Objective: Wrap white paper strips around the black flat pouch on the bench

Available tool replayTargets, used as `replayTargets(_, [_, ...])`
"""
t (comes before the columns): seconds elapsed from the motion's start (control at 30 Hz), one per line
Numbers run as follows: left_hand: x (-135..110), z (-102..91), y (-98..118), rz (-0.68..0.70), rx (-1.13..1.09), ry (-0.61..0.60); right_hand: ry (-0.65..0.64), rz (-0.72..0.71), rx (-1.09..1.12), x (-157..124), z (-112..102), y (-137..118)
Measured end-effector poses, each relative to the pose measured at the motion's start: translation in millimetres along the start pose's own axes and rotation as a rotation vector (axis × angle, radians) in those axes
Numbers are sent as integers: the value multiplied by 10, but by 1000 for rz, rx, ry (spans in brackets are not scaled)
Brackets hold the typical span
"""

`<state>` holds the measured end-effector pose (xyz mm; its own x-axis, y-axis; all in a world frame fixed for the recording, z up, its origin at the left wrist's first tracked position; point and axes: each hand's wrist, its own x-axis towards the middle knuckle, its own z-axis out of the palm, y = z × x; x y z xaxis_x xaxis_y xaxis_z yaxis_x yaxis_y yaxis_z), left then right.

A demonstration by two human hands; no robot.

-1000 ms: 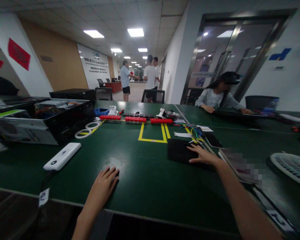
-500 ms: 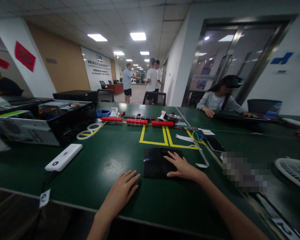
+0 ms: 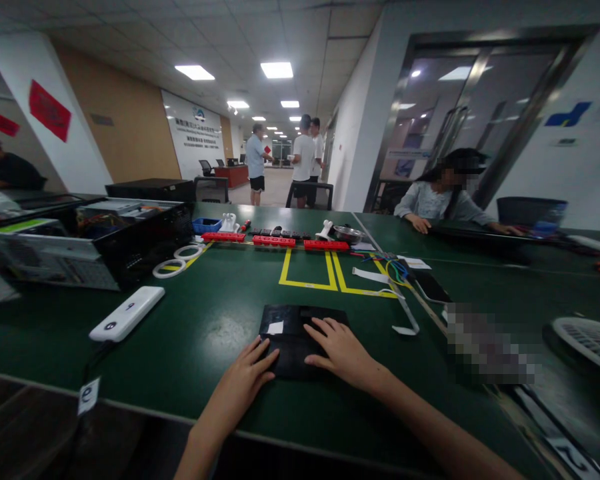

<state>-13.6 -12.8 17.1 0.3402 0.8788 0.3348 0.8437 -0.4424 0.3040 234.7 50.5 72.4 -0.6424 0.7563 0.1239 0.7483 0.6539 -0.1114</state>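
A flat, glossy black rectangular panel [image 3: 293,353] lies on the green tabletop in front of me, with a small white patch near its left side. My right hand [image 3: 341,348] rests over its right half, fingers spread and palm down. At the panel's lower left edge is my left hand [image 3: 245,373], its fingers stretched out and the fingertips on or right against the edge. Neither hand is closed round anything. The exact kind of the panel cannot be told, and its right part is hidden under my right hand.
Left stands an opened computer case [image 3: 145,243], with a white power bank [image 3: 127,313] nearer me. Red strips [image 3: 274,241] line the back behind yellow tape outlines [image 3: 307,287]. Coloured wires [image 3: 397,270] and a phone [image 3: 431,287] lie right. A person [image 3: 443,193] sits across the table.
The black panel has slid left and towards me under my right hand, up to my left fingertips. My left hand has barely moved. A white patch now shows on the panel.
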Motion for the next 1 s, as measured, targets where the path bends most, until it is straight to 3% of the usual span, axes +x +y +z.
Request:
replayTargets(0.1, [1,-7,16,-7,-10,-7,100,76,15,26,-142,359])
replayTargets(0.27, [10,2,22,-14,-21,18,294,541,-347,-79,-265,1128])
replayTargets(0.33, [16,12,26,-17,-19,36,292,693,-417,-158,-255,1365])
replayTargets(0.43, [25,23,35,-30,-16,45,239,791,-424,-240,-213,1594])
replayTargets(0.63, [38,42,41,-73,-41,74,155,802,-361,-240,-148,1760])
replayTargets(0.77, [40,68,38,-86,-38,72,178,762,-303,-242,-243,1761])
replayTargets(0.9, [22,35,25,-92,-117,117,240,617,-203,-276,-446,1689])
replayTargets(1.0, [-9,-64,3,-167,-248,215,311,436,61,-287,-562,1563])
